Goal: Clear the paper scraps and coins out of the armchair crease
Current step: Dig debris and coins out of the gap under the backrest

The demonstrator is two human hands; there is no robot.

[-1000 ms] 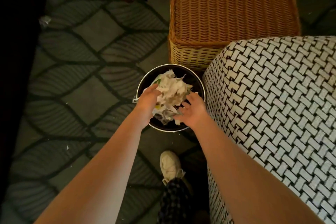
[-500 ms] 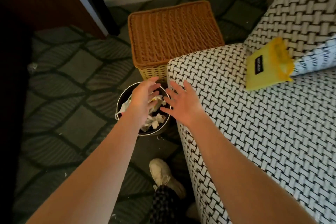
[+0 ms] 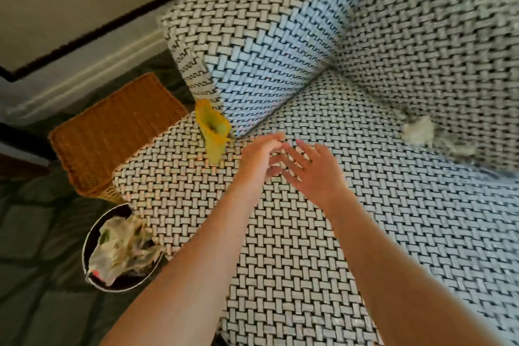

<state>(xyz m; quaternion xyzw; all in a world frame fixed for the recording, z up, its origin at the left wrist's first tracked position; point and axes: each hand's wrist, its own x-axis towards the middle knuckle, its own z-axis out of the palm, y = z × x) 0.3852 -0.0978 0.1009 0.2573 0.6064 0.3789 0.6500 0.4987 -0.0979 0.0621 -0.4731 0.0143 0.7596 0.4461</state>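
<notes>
Up and to the right of the right grip (image 3: 317, 177), well apart from it: a crumpled white paper scrap (image 3: 418, 131), lodged in the crease (image 3: 365, 95) where the armchair seat (image 3: 295, 261) meets the backrest (image 3: 435, 50). No clear long axis to that lump. The crease itself runs from ahead of the grip down and away to its right. Farther right along the same line, a second pale scrap (image 3: 460, 147), too blurred to make out well. No coins visible anywhere. Clearly nearer the paper: the right grip, hovering above the seat, palm down, fingers straight and fanned, pointing ahead and slightly left, holding nothing. Just beside it on its left, fingertips close to touching it: the left grip (image 3: 258, 157), back of the hand up, fingers relaxed and loosely extended, likewise empty. Both forearms reach forward across the cushion from below. Just left of the left grip, a yellow pouch (image 3: 213, 129) with its mouth open, propped against the armrest (image 3: 252, 36). Behind and to the left of both grips, down on the floor, a round bin (image 3: 129, 279) heaped with crumpled paper, set beside a wicker basket (image 3: 112, 132). Probably calls next for a diagonal reach with the right grip, forward and to the right, fingers closing around the nearer scrap.
</notes>
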